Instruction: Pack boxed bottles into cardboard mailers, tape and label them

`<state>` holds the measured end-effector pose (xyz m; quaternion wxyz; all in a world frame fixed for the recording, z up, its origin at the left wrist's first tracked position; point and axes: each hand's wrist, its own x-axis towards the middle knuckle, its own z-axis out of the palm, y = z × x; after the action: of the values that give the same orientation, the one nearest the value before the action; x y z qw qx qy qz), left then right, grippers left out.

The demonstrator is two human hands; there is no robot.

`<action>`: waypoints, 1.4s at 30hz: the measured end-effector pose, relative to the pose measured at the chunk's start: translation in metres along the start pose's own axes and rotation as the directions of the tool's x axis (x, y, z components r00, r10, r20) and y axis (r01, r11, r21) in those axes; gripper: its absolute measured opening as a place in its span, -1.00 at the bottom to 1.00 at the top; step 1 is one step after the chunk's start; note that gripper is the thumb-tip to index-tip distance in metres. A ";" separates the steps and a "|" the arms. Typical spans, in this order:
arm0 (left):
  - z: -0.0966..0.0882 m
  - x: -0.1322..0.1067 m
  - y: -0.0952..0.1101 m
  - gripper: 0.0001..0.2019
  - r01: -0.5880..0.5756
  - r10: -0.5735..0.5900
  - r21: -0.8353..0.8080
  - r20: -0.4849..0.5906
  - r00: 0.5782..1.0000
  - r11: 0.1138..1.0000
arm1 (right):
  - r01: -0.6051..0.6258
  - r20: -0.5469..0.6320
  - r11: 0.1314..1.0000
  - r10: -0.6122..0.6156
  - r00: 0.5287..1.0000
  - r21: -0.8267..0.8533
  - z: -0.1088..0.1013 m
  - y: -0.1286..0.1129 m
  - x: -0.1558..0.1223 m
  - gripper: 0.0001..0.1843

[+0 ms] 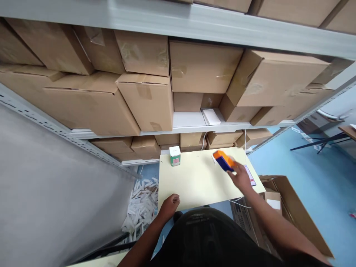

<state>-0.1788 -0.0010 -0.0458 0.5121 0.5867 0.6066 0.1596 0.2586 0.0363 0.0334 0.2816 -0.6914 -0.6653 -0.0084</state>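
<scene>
My right hand [240, 179] grips an orange and dark-blue box [224, 161] by its near end and holds it over the right part of the pale yellow table [191, 181]. The hand is slightly blurred. Close by that wrist, a flat device with a light screen [250, 175] lies on the table, partly covered by the hand. My left hand [170, 206] rests at the table's near left edge with its fingers curled, and nothing shows in it. A small white and green box [175, 156] stands at the far left corner, apart from both hands.
Metal shelving [155, 132] packed with cardboard boxes [205, 66] rises behind the table. Paper scraps [141, 204] pile on the floor at left. An open carton [297, 211] stands at right. White cables [240, 203] hang by the table's near right edge.
</scene>
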 end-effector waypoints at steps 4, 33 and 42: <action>0.019 0.000 0.013 -0.78 0.037 -0.036 0.037 -0.028 0.999 0.999 | -0.100 0.132 0.992 0.110 0.985 -0.080 0.037 0.051 -0.072 -0.69; 0.181 -0.119 0.115 -0.86 0.195 -0.222 -0.106 -0.464 0.857 0.975 | 0.291 0.425 0.858 -0.472 0.772 0.424 0.038 0.072 -0.056 -0.70; 0.214 -0.229 0.076 -0.82 0.193 -0.359 -0.310 -0.678 0.642 0.931 | 0.397 0.418 0.689 -0.701 0.578 0.606 0.058 0.001 -0.068 -0.74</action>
<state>-0.0128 -0.2683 0.0235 0.3077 0.3184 0.8211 0.3603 0.2306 -0.0021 -0.0422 0.1789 -0.3180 -0.8867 0.2840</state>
